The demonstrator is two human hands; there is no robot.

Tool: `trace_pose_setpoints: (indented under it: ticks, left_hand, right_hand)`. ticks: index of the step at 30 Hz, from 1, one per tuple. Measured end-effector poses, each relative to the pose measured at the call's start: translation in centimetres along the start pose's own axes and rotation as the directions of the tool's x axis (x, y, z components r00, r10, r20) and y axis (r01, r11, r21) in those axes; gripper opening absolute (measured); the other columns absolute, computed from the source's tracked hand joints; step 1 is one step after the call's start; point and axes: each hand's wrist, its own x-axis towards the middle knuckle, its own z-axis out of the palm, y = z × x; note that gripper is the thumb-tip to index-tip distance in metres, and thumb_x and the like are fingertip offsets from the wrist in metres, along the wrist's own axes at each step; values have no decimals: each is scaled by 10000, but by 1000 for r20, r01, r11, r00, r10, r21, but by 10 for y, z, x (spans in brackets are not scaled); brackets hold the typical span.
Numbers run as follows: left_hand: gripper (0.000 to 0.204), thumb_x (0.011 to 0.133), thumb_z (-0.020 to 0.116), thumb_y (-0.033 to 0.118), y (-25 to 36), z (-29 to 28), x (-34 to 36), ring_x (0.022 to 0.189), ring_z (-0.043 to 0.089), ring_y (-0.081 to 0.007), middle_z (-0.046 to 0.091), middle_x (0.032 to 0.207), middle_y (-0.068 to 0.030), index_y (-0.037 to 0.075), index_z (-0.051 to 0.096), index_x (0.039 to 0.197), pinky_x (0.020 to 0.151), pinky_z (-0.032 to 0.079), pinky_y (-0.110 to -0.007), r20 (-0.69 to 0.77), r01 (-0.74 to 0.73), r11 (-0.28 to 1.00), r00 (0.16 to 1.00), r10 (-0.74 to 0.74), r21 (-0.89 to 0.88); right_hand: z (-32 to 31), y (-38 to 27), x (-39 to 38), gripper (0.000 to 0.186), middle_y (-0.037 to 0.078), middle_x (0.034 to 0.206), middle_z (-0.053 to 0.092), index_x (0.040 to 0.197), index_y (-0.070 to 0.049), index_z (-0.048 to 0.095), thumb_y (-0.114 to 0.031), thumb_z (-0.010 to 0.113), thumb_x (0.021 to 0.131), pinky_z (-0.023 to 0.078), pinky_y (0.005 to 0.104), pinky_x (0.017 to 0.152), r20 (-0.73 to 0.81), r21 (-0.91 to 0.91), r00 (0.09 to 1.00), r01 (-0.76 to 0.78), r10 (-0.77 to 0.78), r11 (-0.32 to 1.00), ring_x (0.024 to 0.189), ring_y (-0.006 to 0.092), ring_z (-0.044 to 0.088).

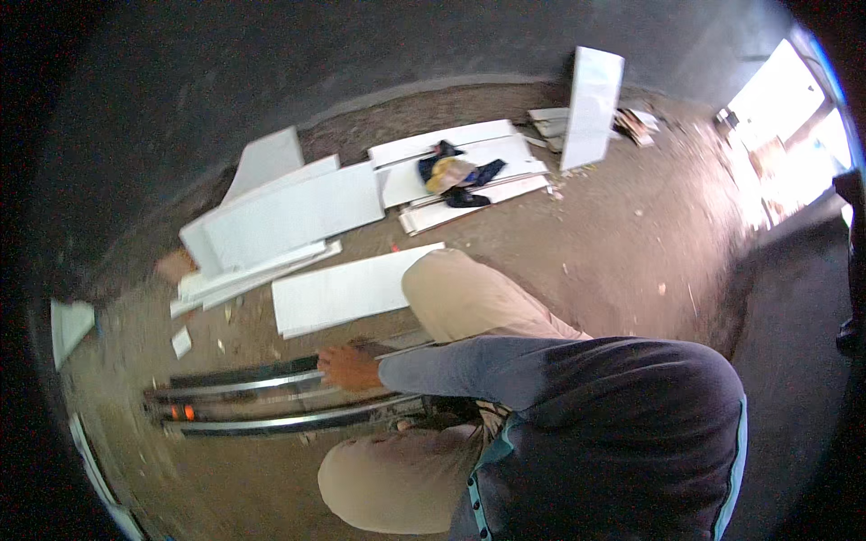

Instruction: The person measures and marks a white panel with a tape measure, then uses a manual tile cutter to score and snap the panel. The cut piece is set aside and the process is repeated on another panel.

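Observation:
My right hand [350, 368], at the end of a grey-blue sleeve, reaches to the left at the picture's lower middle. Its fingers curl over the upper rail of a long manual tile cutter [271, 421] on the ground. The cutter has two shiny metal rails, dark edges and small orange spots near its left end. Its right end is hidden by my sleeve and legs. Just beyond the hand, a white tile [347, 290] lies flat, partly behind my knee. I cannot make out my left hand. Motion blur softens the cutter and the fingers.
Several white tiles [289, 221] lie stacked and leaning along the dark wall. Dark and yellow cloth [451, 173] lies on another tile stack [514, 151]. One tall tile [592, 108] stands upright. Broken pieces [181, 341] lie on the dirt floor. A bright opening [780, 90] is at right.

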Motion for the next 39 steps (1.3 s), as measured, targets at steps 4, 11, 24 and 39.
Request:
trace_pose_setpoints:
  ticks: [4,11,24,39]
  left_hand:
    - [690,1011,538,552,-5,-54,58,1311,355,-391,393,1530,-207,130,474,1553,1122,251,-603,-47,-119,982,991,127,144]
    - [629,1032,526,530,17,-129,113,1167,466,-377,498,1434,-202,140,514,1525,1061,343,-575,6,-245,917,967,257,314]
    - [527,1071,504,489,62,-206,158,901,671,-351,692,1256,-192,159,589,1473,946,513,-523,173,-335,828,942,287,450]
    - [536,1053,577,420,298,-217,271,1392,490,-395,561,1478,-211,90,562,1474,1175,381,-467,-37,-727,606,630,775,322]
  right_hand:
    - [15,9,0,454,252,1338,552,1259,27,618,-378,543,1069,459,619,1005,89,41,995,40,-43,998,1264,408,522]
    - [-72,16,9,398,212,1042,757,976,0,779,-368,628,983,529,578,830,581,154,801,-282,143,947,964,374,706]
    - [-267,68,-90,331,235,1081,749,1080,8,739,-287,664,951,578,540,866,103,-152,919,-364,381,919,1023,397,730]
    - [-328,101,-227,402,178,1021,738,1166,-32,645,-402,610,1013,520,544,909,49,-121,824,-556,565,822,1008,385,715]
